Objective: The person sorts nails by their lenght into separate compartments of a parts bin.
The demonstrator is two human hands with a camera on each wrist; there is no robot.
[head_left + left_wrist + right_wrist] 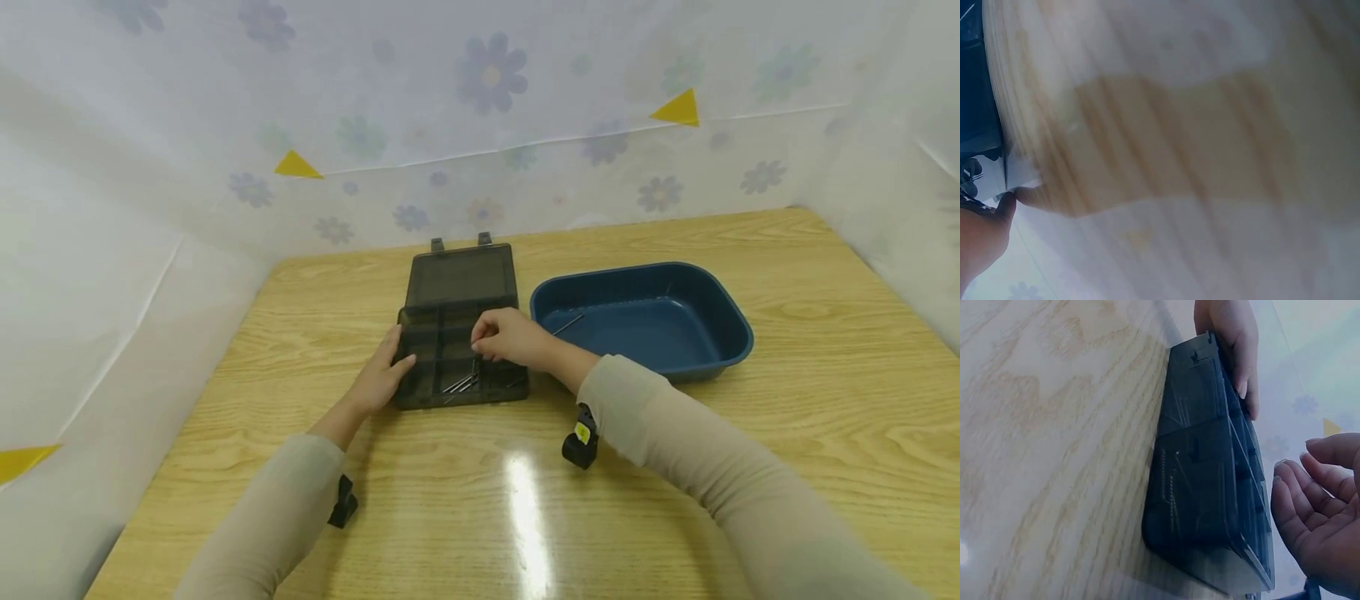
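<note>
A dark see-through compartment box [420,379] lies on the table, its lid [463,277] tipped back. My left hand [380,375] holds the left side wall, thumb over the rim. Several thin metal rods [459,385] lie in the front middle compartment, one tilted up below my right fingertips. My right hand [513,336] hovers over the box's right half. In the right wrist view the right hand [1329,512] has loosely bent fingers, with nothing visible between them. Through the box wall [1191,481] threaded, screw-like pieces show faintly.
A deep blue tray [731,337] stands just right of the box, with one thin rod [567,323] at its left end. The wooden table [450,492] meets flower-patterned sheeting [420,192] at the back and sides. My right forearm passes the tray's near left corner.
</note>
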